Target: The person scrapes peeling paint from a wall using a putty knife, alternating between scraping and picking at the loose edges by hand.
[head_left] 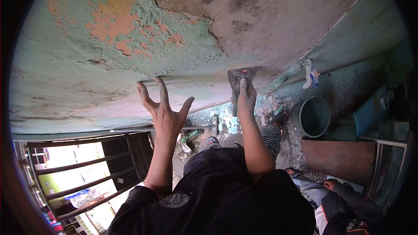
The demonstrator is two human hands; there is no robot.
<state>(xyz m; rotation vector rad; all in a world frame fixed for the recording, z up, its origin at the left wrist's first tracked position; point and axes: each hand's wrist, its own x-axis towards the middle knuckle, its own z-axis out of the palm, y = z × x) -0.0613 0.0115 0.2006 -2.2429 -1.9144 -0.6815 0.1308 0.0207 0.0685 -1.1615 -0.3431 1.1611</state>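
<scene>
My right hand [246,99] grips a putty knife [235,75], its wide, dirty blade up against the wall. The thumb lies along the top of the tool. My left hand [164,115] is open beside it, fingers spread and fingertips right at the wall, holding nothing. The wall [183,67] has pale green paint that is cracked and flaking. Orange patches [111,21] show through at the upper left, and bare grey-brown plaster [261,21] is exposed along the top.
A white tap [308,76] juts from the wall at right, near a round bucket [314,116]. Paint flakes [230,122] litter the floor below. A brown board [338,156] lies at right, close to another person [339,204]. A barred window [87,169] is at lower left.
</scene>
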